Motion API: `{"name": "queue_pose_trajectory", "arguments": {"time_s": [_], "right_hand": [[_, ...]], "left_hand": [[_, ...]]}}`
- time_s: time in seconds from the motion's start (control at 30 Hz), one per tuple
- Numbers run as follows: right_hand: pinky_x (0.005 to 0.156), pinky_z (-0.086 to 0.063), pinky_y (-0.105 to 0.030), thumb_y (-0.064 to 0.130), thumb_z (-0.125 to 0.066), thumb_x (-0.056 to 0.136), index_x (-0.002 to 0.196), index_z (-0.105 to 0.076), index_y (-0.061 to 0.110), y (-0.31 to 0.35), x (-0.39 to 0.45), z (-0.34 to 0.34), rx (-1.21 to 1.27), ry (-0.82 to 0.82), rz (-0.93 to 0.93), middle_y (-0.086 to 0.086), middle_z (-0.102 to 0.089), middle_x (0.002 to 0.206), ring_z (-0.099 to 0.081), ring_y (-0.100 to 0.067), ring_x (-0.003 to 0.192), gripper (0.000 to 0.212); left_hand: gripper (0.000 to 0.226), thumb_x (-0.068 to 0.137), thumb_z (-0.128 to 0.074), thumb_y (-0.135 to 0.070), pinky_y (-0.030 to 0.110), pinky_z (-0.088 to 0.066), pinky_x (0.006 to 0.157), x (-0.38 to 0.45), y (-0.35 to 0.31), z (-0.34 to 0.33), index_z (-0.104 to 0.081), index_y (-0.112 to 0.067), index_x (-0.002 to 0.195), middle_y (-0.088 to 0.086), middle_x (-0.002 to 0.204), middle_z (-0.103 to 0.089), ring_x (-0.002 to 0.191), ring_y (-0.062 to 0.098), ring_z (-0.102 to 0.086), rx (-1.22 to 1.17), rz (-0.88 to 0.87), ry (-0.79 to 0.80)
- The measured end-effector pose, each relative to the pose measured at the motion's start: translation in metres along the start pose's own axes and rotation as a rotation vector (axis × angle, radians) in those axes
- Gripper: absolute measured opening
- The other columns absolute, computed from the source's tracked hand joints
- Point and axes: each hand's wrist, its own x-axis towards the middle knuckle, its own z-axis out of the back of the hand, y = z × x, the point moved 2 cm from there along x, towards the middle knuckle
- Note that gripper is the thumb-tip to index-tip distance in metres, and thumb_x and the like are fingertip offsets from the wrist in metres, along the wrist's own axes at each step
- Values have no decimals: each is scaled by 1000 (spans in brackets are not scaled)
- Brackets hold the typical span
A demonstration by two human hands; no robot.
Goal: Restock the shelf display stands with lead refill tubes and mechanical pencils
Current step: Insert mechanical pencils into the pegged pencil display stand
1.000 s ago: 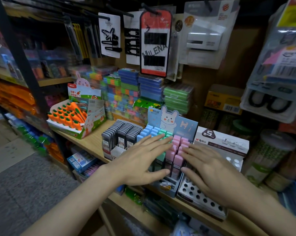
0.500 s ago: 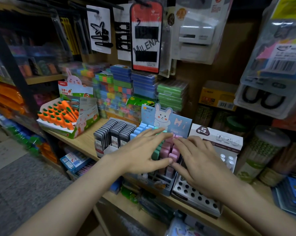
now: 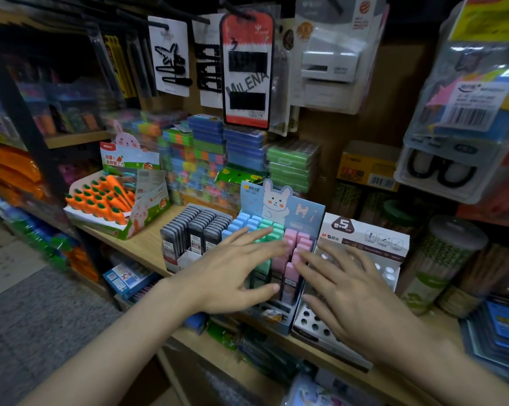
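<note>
1. Left hand (image 3: pixel 232 276) is hovering flat over the blue and green rows of the bunny-card display stand of pastel plastic lead refill tubes (image 3: pixel 276 247); fingers straight and spread, gripping nothing.
2. Right hand (image 3: pixel 352 291) is lying flat too, fingers extended, tips touching the pink tubes (image 3: pixel 297 244) at the stand's right edge; palm is covering part of the white perforated pencil stand (image 3: pixel 314 323) beside it. Nothing held.
3. Both stands are sitting on the wooden shelf (image 3: pixel 147 244), touching side by side. Grey box of dark flat lead cases (image 3: pixel 197 230) is sitting just left of the pastel stand.
4. Pencil stand's front holes are showing empty; a few white caps (image 3: pixel 389 271) are visible at the back.
5. Judgement: tubes look light, rigid, smooth plastic, packed upright and close, so they'll topple easily. Pinch each by its cap sides, lift straight up.
6. Judgement: step looks like squaring up the tube rows.
</note>
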Motion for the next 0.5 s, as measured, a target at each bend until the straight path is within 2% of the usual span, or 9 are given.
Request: {"name": "queue_pose_trajectory", "arguments": {"time_s": [0.1, 0.17, 0.23, 0.3, 0.4, 0.5], "right_hand": [[104, -43, -54, 52, -28, 96, 136, -57, 18, 1, -1, 0, -11, 8, 5, 1, -57, 139, -48, -26, 133, 60], [110, -38, -52, 53, -26, 97, 140, -52, 17, 1, 1, 1, 13, -9, 20, -2, -53, 143, -45, -24, 136, 62], [120, -17, -43, 55, -17, 97, 150, -33, 18, -1, 5, -1, 51, -3, 47, -2, -34, 155, -28, -20, 145, 67], [119, 5, -33, 58, -9, 98, 155, -12, 22, -3, 9, -6, 108, 16, 64, 0, -11, 162, -5, -15, 150, 68], [121, 7, -32, 55, -15, 101, 156, -8, 20, -3, 12, -9, 115, 55, 74, -1, -7, 164, 0, -14, 150, 66], [118, 10, -26, 53, -19, 101, 157, -3, 20, -7, 3, 3, 197, 26, 37, 1, -2, 164, 4, -11, 150, 66]], "left_hand": [[65, 96, -34, -59, 24, 16, 117, -5, -1, -5, -11, -38, 153, -25, 159, -2, 143, -7, 17, 47, -8, 52], [66, 96, -33, -59, 23, 15, 115, -5, -2, -4, -8, -39, 153, -25, 159, 3, 142, -7, 19, 43, 0, 22], [66, 97, -31, -58, 23, 12, 116, -6, -1, -3, -3, -38, 154, -23, 159, 8, 142, -6, 19, 48, 36, -20], [63, 99, -24, -57, 26, 10, 118, -7, 1, -5, 2, -37, 154, -20, 160, 11, 143, -4, 21, 89, 90, -14], [60, 101, -18, -54, 30, 10, 120, -10, -2, -10, 4, -35, 154, -15, 161, 11, 144, -1, 18, 112, 158, 113], [61, 102, -19, -51, 34, 8, 121, -14, -12, -5, 7, -31, 154, -11, 161, 16, 146, 4, 18, 134, 188, 56]]}}
